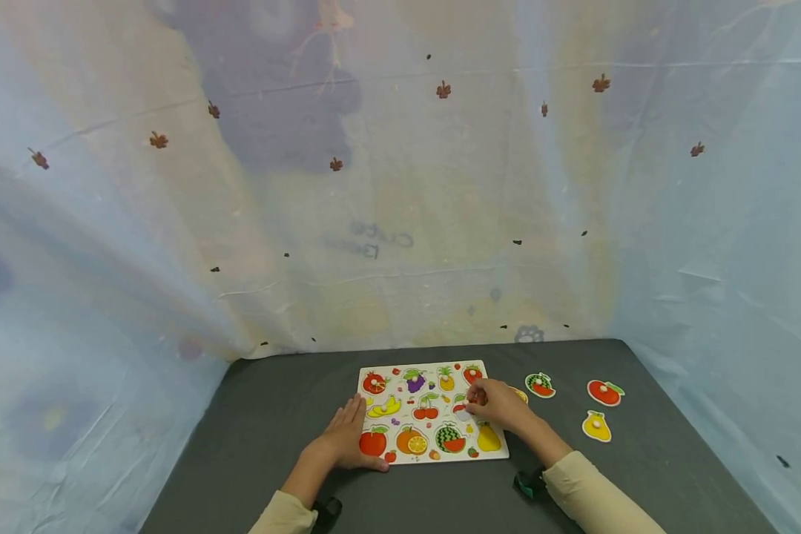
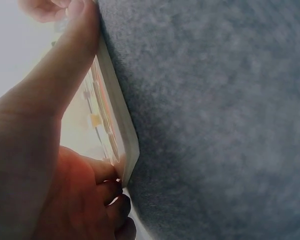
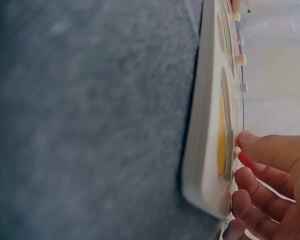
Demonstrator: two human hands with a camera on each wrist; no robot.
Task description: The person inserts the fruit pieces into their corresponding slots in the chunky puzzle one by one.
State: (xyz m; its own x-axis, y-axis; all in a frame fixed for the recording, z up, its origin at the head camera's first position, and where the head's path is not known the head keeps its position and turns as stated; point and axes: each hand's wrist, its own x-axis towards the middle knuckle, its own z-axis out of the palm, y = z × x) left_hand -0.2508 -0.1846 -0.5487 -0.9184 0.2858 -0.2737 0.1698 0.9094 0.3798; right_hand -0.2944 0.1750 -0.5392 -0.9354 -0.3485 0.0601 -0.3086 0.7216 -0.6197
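A white fruit puzzle board [image 1: 400, 374] lies flat on the dark table. My left hand [image 1: 343, 437] rests against its left side, fingers fairly straight and thumb along the near edge; the left wrist view shows this hand [image 2: 65, 125] at the board's corner. At the right part of the board, my right hand [image 1: 500, 404] pinches a small knobbed puzzle piece [image 1: 460, 408], mostly covered by the fingers. Close to the board's surface, the right hand [image 3: 270, 185] has thumb and fingertips together in the right wrist view. Knobbed pomegranate [image 1: 374, 383] and grapes [image 1: 414, 381] sit in the board.
Right of the board lie loose pieces: a watermelon [image 1: 540, 385], a red fruit [image 1: 605, 393], a yellow pear [image 1: 597, 426] and a yellow piece [image 1: 521, 394] partly behind my right hand. A pale patterned sheet [image 1: 400, 222] hangs behind the table [image 1: 440, 497] and along its sides.
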